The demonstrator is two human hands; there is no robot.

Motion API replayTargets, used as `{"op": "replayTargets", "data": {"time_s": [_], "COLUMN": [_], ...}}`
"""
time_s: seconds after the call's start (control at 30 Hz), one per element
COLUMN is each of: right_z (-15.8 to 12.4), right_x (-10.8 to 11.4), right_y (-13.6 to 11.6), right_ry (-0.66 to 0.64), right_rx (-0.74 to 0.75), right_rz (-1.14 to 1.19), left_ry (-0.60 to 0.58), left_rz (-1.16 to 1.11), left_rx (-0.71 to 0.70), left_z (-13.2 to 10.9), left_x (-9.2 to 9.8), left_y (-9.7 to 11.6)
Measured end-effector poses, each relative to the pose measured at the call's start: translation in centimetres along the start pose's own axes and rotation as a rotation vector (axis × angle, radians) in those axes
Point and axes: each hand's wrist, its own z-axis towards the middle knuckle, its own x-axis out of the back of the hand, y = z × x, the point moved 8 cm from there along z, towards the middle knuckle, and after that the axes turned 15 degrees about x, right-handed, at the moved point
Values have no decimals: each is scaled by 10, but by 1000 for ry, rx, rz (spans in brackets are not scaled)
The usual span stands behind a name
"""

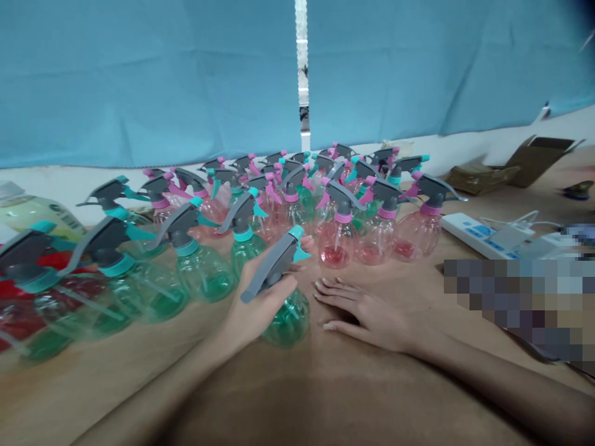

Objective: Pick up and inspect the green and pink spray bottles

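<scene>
The left hand (267, 288) is wrapping its thumb and fingers around the neck of a green-tinted trigger spray bottle (287, 322), just below the grey sprayer head (272, 266), leaving no slack around it. The bottle is sitting low over the brown tabletop (362, 402), in front of the person and to the right of a row of similar green bottles (204, 275); whether its base is touching the surface, the view is not showing clearly. The right hand (367, 310) is lying palm down on the tabletop near the bottle, fingers loosely extended and holding nothing. Handling the bottle well is probably calling for firm pressure at the neck rather than on the thin-looking body, while keeping the teal trigger (301, 254) free of any squeeze. Staying upright is likely mattering too, since green liquid is pooling at the bottom and would be sloshing at a sharp tilt. Pink spray bottles (335, 248) are standing close behind, so moving slowly and keeping the teal nozzle (295, 233) away from their triggers is seeming wise; the free palm could be steadying the base.
</scene>
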Motion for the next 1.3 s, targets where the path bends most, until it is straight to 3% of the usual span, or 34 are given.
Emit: {"op": "replayTargets", "data": {"time_s": [0.37,0.7,1.03,1.3], "right_z": [0,-1,0,0], "right_x": [2,-1,1,2], "right_y": [-2,1,-2,-1], "right_ry": [6,-17,7,15], "right_rx": [-6,-9,-8,-10], "right_rz": [16,-7,13,10], "left_ry": [22,155,72,98], "left_rz": [-8,129,69,116], "left_rx": [-33,-106,-108,-104], "left_z": [-2,-4,-3,-3], "left_x": [1,7,4,6], "left_y": [6,10,10,11]}}
